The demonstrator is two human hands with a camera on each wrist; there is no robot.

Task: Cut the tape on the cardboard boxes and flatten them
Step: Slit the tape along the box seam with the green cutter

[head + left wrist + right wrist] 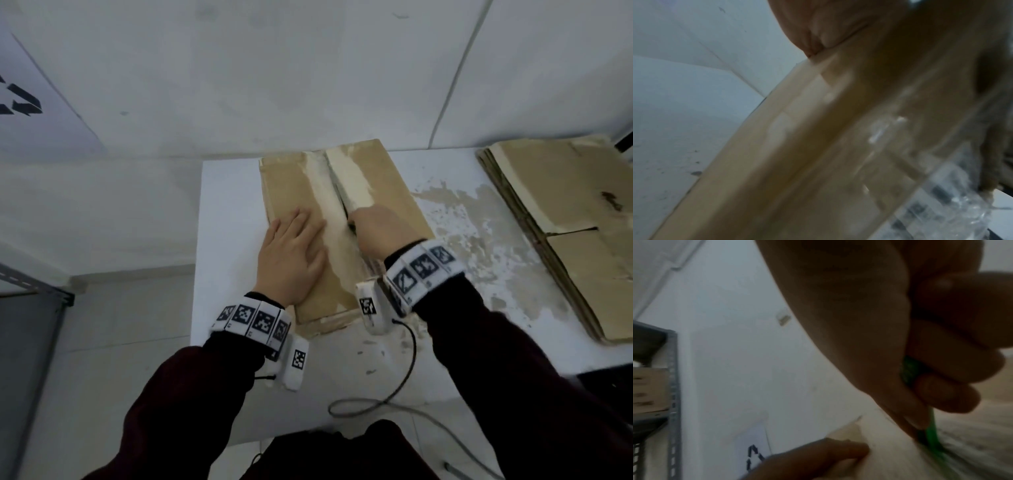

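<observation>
A brown cardboard box (291,185) stands on the white table (226,219), with a pale tape strip (329,205) running down its top seam. My left hand (294,253) lies flat on the left flap, fingers straight, pressing it down. My right hand (383,229) grips a green cutter (931,430) in a fist, its tip down in the seam (937,449) at about mid-length. Beyond the right hand the seam gapes apart. The left wrist view shows the box top (818,146) close up and blurred under my palm (828,24).
A stack of flattened cardboard (565,219) lies at the table's right end. The table top around the box is stained and worn (472,240). A grey cable (394,401) trails off the near edge. A metal shelf (30,301) stands at the left on the floor.
</observation>
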